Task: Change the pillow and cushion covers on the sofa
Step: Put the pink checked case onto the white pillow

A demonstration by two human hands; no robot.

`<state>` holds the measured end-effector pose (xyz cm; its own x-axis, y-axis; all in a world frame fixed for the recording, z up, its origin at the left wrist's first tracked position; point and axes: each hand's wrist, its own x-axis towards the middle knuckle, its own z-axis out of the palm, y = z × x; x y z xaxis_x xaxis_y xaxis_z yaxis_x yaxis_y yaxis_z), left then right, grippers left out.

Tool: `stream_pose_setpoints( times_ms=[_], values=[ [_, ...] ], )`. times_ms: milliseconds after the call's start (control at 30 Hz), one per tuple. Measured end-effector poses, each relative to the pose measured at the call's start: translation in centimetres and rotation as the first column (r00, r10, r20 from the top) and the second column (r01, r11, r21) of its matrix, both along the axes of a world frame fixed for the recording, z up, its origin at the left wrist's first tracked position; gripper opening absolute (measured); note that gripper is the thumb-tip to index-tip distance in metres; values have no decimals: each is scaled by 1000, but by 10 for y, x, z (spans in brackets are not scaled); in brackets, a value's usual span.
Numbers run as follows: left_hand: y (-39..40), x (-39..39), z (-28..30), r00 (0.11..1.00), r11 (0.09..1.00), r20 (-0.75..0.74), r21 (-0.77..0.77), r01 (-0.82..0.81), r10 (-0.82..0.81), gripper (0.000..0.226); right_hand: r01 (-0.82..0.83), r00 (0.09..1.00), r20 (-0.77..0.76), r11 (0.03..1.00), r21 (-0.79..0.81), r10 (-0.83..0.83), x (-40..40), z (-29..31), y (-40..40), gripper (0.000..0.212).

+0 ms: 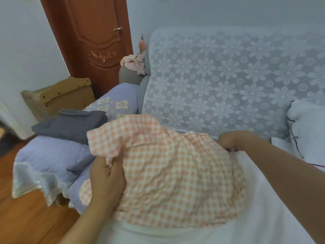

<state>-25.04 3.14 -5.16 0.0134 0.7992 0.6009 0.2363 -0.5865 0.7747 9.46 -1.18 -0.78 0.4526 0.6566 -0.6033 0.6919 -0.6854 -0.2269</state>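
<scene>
Checked cover, peach and white, lies bunched over a white pillow on the sofa seat, directly in front of the person; whether it is going on or coming off cannot be told. Left hand grips a gathered fold at the cover's near-left edge, fingers curled round the fabric. Right hand pinches the cover's far-right edge where it meets the white pillow. For a clean result, keep both grips on the open hem, work the fabric evenly along both sides, and seat each pillow corner in its matching cover corner before smoothing wrinkles. Folded grey covers rest on the lilac quilted seat pad to the left. Another white pillow leans against the floral backrest throw at right.
</scene>
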Motion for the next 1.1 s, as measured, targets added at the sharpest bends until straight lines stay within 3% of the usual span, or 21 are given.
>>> stream_pose_setpoints(
  times_ms=[100,133,200,267,333,467,533,633,667,700,733,767,800,833,867,933,967,1033,1100],
  values=[
    [-1,0,10,998,999,55,8,-39,39,21,-6,999,46,973,229,-4,8,-23,22,29],
    [1,0,13,995,999,83,7,-54,53,21,-2,991,133,967,256,-33,13,-26,20,30],
    [6,-1,19,988,993,101,-27,-111,113,28,-38,887,446,942,334,-123,35,-32,-2,28],
    [13,2,23,989,988,33,-60,-143,145,33,-4,767,584,907,421,-267,71,-34,-32,25],
    [26,15,28,991,984,-54,-125,-125,119,35,19,687,649,901,434,-327,91,-33,-57,20],
    [69,50,44,988,956,-139,-278,-98,61,35,4,646,686,900,436,-335,74,-51,-89,13],
    [80,63,47,973,939,-224,-342,-29,-51,38,29,633,717,935,354,-292,64,-74,-113,21],
    [65,75,46,939,903,-224,-399,157,-262,36,76,616,767,983,168,-179,45,-88,-126,28],
    [53,74,48,928,901,-228,-391,190,-294,33,46,588,788,981,191,-180,41,-79,-115,29],
    [41,72,50,924,903,-229,-377,206,-306,29,-51,578,787,954,297,-214,38,-65,-97,29],
    [32,67,51,919,906,-234,-361,221,-317,27,-164,651,706,858,487,-277,30,-45,-75,27],
    [20,65,55,910,900,-230,-358,249,-344,30,-162,838,466,684,711,-285,11,-21,-54,28],
    [13,63,53,902,887,-211,-363,285,-376,38,-33,984,125,556,831,-128,-17,8,-39,34],
    [3,62,55,907,861,-139,-398,316,-397,45,51,987,-127,552,832,100,-49,34,-24,44],
    [-1,58,58,914,800,8,-479,360,-406,44,21,930,-239,610,792,279,-81,49,-13,51],
    [0,53,63,879,652,270,-592,473,-393,41,-220,857,-177,654,724,485,-122,46,-3,39],
    [6,44,63,884,642,250,-613,461,-395,48,-320,849,-89,641,697,521,-131,37,5,28],
    [25,13,56,912,639,71,-691,338,-405,60,-374,863,41,581,723,504,-130,20,11,10],
    [53,-21,35,845,635,-287,-769,78,-452,55,-280,893,-4,562,779,451,-116,17,-1,6]
  ],
)
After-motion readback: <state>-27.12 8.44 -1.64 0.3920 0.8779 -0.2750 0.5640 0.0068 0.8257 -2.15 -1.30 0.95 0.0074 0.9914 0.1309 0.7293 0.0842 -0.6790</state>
